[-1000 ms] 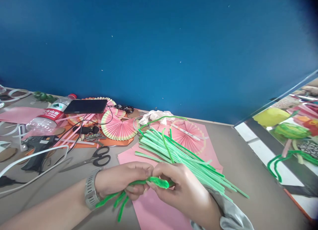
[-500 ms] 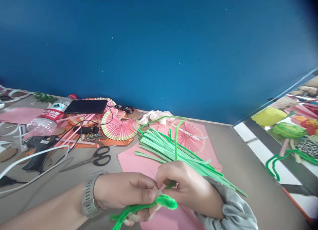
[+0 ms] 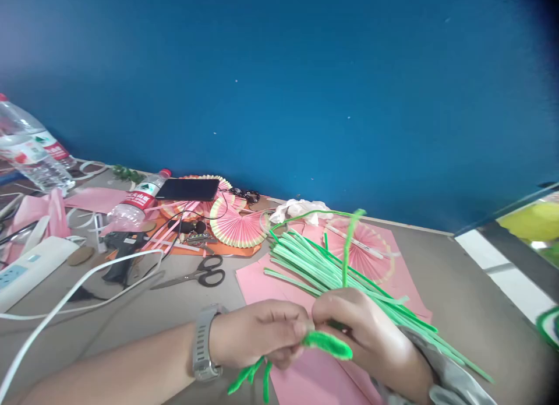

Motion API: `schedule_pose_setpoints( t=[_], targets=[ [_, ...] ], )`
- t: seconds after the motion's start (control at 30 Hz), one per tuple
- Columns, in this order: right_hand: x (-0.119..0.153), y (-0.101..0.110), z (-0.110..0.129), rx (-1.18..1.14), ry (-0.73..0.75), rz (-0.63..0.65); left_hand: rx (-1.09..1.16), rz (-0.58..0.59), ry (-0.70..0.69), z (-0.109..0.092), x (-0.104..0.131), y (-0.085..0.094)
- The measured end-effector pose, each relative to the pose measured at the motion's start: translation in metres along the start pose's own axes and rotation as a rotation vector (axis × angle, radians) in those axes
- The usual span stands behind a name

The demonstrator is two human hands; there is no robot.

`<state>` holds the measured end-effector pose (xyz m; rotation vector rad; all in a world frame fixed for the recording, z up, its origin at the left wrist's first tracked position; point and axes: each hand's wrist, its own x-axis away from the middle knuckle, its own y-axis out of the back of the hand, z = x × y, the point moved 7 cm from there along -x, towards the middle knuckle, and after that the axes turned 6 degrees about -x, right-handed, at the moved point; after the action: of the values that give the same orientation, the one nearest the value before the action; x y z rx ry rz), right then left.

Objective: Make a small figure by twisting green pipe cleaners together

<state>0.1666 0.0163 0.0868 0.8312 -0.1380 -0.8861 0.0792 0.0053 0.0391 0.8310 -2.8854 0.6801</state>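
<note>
Bent bright green pipe cleaners (image 3: 329,344) are pinched in my left hand (image 3: 262,330), a looped end pointing right and loose ends hanging below. Close beside it, my right hand (image 3: 367,329) is closed around a green pipe cleaner whose free length (image 3: 347,247) stands up above the fist. The fingertips of both hands nearly meet, and the spot between them is partly hidden. Behind the hands lies a bundle of light green pipe cleaners (image 3: 301,259) on pink paper (image 3: 251,282).
Black scissors (image 3: 212,271), a glue gun (image 3: 120,256), a phone (image 3: 187,189) and a plastic bottle (image 3: 135,201) lie to the left. Pink folded fans (image 3: 238,227) sit at the back. A white cable (image 3: 87,277) and power strip (image 3: 32,271) occupy the far left. A blue panel (image 3: 279,90) rises behind.
The view has turned left, so things sit farther right and more bottles and the power strip show. My hands stay together; the loose green ends below my left hand have shifted.
</note>
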Motion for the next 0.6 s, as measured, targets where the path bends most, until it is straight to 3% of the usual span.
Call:
schedule_pose_setpoints(
  t=[0.2,0.3,0.4,0.5,0.6],
  targets=[
    [-0.016,-0.031,0.035,0.043,0.178,0.174,-0.273,0.107,0.022,0.001,0.049,0.004],
    [-0.029,-0.045,0.033,0.003,0.112,0.374,-0.384,0.164,0.007,0.005,0.058,0.009],
    [-0.048,-0.047,0.023,-0.01,0.031,0.542,-0.436,0.074,0.001,0.016,0.055,0.022],
    [-0.081,-0.037,0.015,0.042,-0.028,0.534,-0.494,-0.108,-0.026,0.028,0.046,0.036],
    [-0.129,-0.041,0.016,0.109,-0.086,0.45,-0.617,-0.113,-0.035,0.043,0.036,0.035]
  ],
)
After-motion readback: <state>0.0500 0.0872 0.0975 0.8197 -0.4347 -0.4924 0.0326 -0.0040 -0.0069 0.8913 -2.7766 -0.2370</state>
